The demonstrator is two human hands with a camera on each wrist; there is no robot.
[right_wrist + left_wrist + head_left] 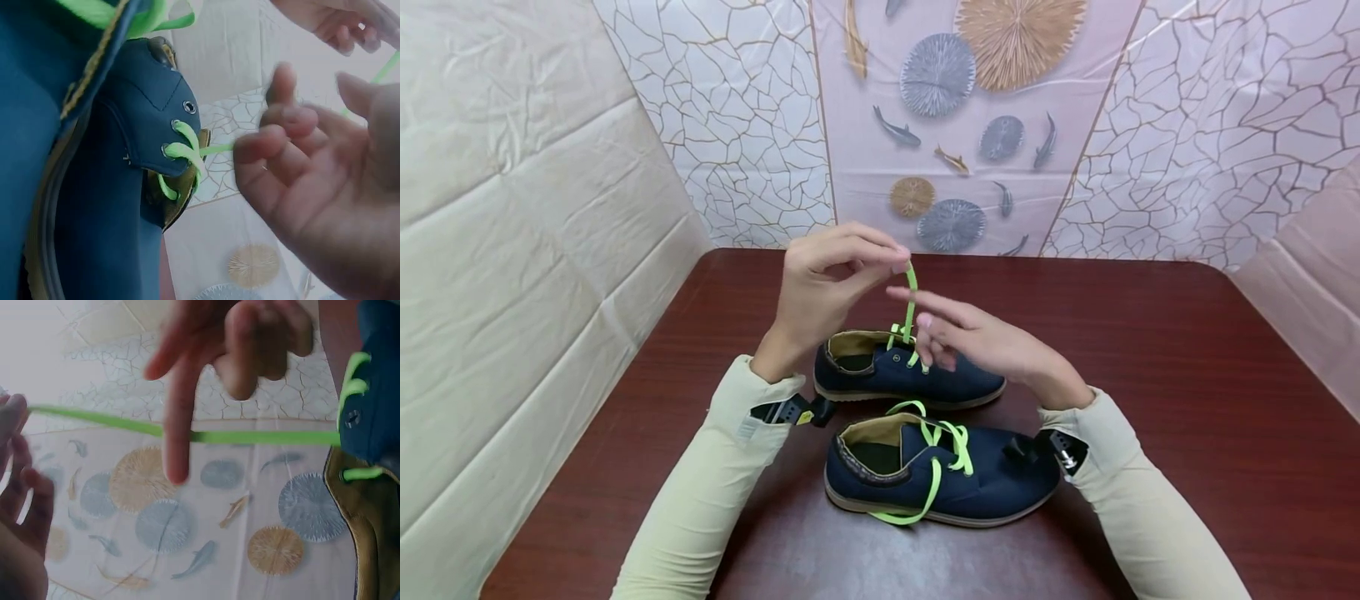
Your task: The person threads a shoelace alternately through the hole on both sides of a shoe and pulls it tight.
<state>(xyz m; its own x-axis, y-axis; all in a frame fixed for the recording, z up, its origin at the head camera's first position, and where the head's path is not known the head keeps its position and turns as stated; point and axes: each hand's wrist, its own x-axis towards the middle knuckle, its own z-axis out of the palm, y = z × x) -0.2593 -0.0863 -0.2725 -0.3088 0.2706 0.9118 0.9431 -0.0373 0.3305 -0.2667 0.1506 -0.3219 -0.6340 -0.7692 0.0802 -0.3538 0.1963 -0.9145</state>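
Two navy shoes with neon green laces lie side by side, toes to the right. In the head view, my left hand (831,287) pinches the upper end of a green shoelace (910,312) above the far shoe (958,385). The lace runs taut down to that shoe's eyelets. My right hand (992,337) is beside it; its straight index finger (179,419) crosses the lace, which bends slightly there in the left wrist view. The other right fingers curl loosely and grip nothing visible. Nearer me, the near shoe (1000,479) has its lace tied in a bow.
The shoes stand on a dark reddish-brown table (1187,433). A patterned cloth (760,125) hangs behind it, and pale fabric (512,292) covers the left side. The near shoe sits below my forearms, with its toe beside the right wrist camera (1063,450).
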